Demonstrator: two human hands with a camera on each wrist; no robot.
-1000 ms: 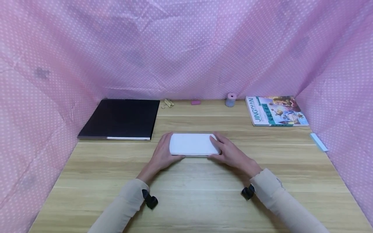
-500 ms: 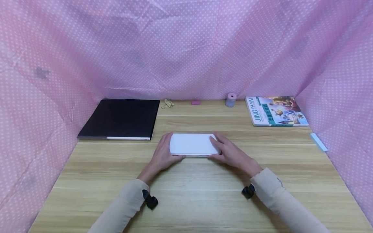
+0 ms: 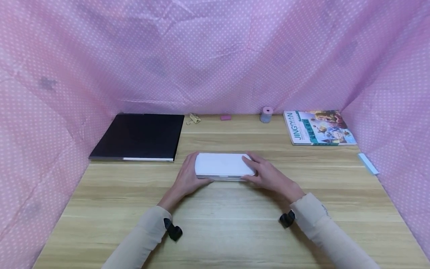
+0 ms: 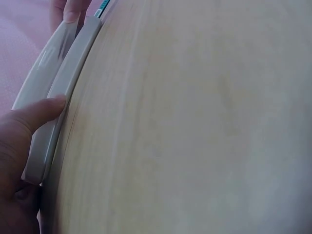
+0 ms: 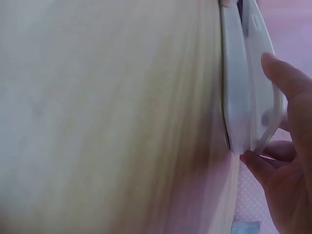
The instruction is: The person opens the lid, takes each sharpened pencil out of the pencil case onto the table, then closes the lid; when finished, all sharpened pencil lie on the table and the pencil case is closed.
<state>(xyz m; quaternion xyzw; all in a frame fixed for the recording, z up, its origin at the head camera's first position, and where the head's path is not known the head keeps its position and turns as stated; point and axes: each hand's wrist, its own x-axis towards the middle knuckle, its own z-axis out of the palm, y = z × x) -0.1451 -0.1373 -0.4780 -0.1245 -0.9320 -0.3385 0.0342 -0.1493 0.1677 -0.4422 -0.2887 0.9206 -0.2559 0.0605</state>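
A white oblong case (image 3: 223,164) lies flat in the middle of the wooden table. My left hand (image 3: 189,179) grips its left end, with the thumb along the front side and the fingers behind. At the right end my right hand (image 3: 268,177) pinches the lid, one finger on top and the thumb at the front edge. In the left wrist view the lid (image 4: 46,68) stands a little apart from the base (image 4: 46,141) along the front. The right wrist view also shows this narrow gap between lid (image 5: 261,83) and base (image 5: 237,87). The inside is hidden.
A black flat folder-like item (image 3: 141,136) lies at the back left. Along the back edge are gold binder clips (image 3: 193,119), a small pink block (image 3: 226,117) and a spool-like roll (image 3: 266,114). A book (image 3: 319,127) and a light blue bar (image 3: 368,163) lie right. Pink dotted cloth (image 3: 215,56) surrounds the table.
The lid's front edge has risen slightly, so more of the case's front side shows. My right hand has shifted a little up and right; the left stays nearly still.
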